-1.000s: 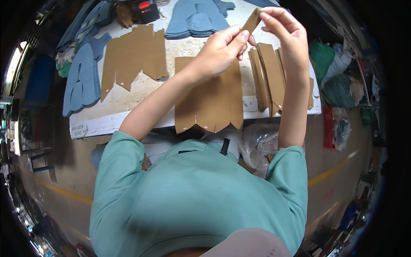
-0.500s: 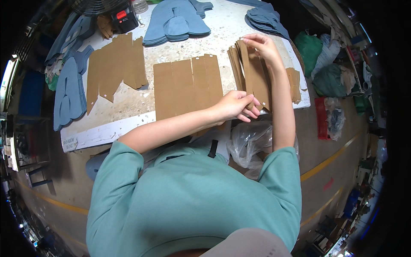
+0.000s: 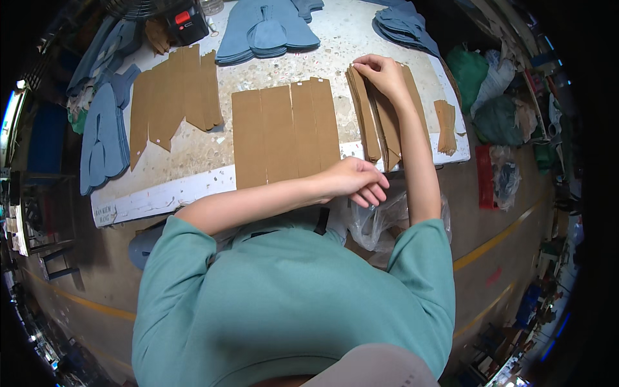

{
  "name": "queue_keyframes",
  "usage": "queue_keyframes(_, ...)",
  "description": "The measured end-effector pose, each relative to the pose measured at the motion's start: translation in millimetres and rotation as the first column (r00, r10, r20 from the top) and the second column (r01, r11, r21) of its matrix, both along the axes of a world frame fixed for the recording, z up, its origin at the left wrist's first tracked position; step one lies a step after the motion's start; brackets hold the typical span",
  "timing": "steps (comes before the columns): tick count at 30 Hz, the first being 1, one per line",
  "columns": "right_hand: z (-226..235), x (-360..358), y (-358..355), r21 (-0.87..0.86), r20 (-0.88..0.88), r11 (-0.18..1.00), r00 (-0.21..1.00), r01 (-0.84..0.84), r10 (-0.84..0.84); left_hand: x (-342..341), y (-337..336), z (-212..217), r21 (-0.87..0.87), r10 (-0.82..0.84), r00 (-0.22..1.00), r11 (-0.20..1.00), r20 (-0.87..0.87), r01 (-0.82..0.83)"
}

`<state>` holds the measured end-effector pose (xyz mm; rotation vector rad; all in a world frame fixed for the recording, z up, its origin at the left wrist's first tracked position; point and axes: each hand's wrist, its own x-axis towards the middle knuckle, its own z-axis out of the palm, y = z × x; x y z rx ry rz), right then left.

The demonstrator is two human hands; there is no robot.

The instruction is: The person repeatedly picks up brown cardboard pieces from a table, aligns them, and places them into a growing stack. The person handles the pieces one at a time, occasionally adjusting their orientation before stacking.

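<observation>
My right hand (image 3: 383, 76) pinches the far end of a brown flat cut piece in an upright-leaning stack of brown strips (image 3: 365, 122) at the right of the table. Just off the table's near edge hangs my left hand (image 3: 358, 180), its fingers loosely bent and apart, with nothing in it. It is close to the near ends of those strips but not on them. Left of the stack lie brown panels (image 3: 277, 135) side by side, some bearing small white tags. My left forearm covers their near edge.
Brown pointed pieces (image 3: 174, 97) and blue-grey cut pieces (image 3: 106, 138) lie on the left. More blue-grey stacks (image 3: 267, 42) stand at the back. A small brown stack (image 3: 445, 129) sits at the right edge. Below the table edge hangs a see-through plastic bag (image 3: 367, 226).
My left hand has let go of the near end of the brown pieces and moved down toward me. My right hand has shifted slightly left and nearer; the strips spread apart.
</observation>
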<state>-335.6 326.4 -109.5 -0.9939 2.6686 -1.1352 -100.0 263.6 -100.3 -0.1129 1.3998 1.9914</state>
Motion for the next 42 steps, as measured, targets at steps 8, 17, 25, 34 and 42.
queue_keyframes(8, 33.9, 47.0, 7.7, 0.111, -0.211, 0.989, 0.975, 0.099, -0.074, 35.7, -40.3, 13.2, -0.094, 0.008, 0.976, 0.995, -0.218, -0.029)
queue_keyframes(17, 25.6, 185.1, 47.0, 0.22, -0.312, 0.918, 0.915, 0.331, -0.256, 14.6, -148.0, 20.9, -0.39, 0.251, 0.787, 0.759, -0.564, -0.521)
queue_keyframes(25, 18.6, 196.2, 52.4, 0.109, -0.313, 0.926, 0.897, 0.361, -0.313, -34.2, -170.4, 11.0, -0.576, 0.026, 0.715, 0.573, -0.699, -0.583)
queue_keyframes(34, 37.3, 240.5, 57.4, 0.217, -0.102, 0.915, 0.94, 0.341, -0.326, -108.4, -166.6, -19.5, -0.677, -0.335, 0.59, 0.426, -0.734, -0.6)
queue_keyframes(42, -0.1, 244.3, 65.8, 0.048, 0.533, 0.983, 0.828, 0.175, -0.173, -120.3, -168.1, -23.1, -0.651, -0.156, 0.734, 0.606, -0.661, -0.457)
